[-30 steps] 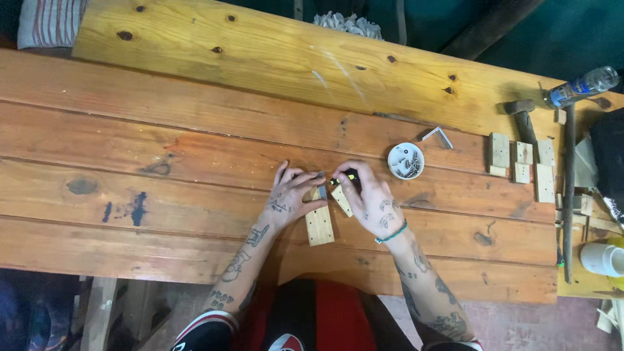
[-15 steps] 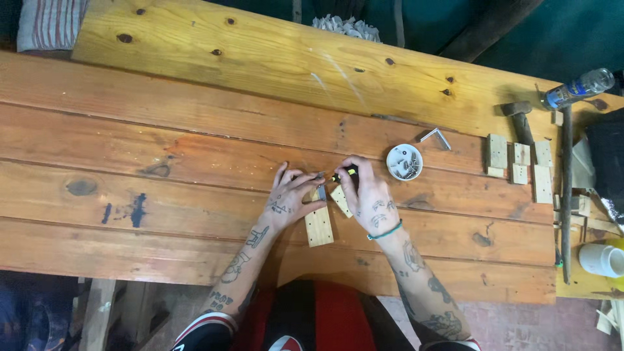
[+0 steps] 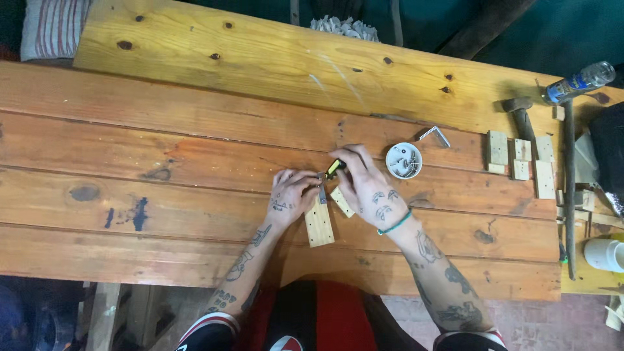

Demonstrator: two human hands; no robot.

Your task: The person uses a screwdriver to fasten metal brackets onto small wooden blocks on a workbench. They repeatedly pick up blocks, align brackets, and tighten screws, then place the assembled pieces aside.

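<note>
The work surface is a plank workbench (image 3: 162, 188) of reddish wood. The left hand (image 3: 291, 194) presses fingertips onto a small wooden block (image 3: 319, 224) lying flat near the bench's front edge. The right hand (image 3: 367, 188) is closed around a yellow-and-black screwdriver (image 3: 334, 169), its tip at the block's upper end. A second, smaller block (image 3: 342, 201) lies just beside. A white dish of screws (image 3: 403, 160) sits near the right hand.

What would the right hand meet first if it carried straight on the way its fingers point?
The right hand points up-left across the table. Beyond the yellow-black tool it grips, only bare planks show, so the way looks free; height is unclear.
</note>
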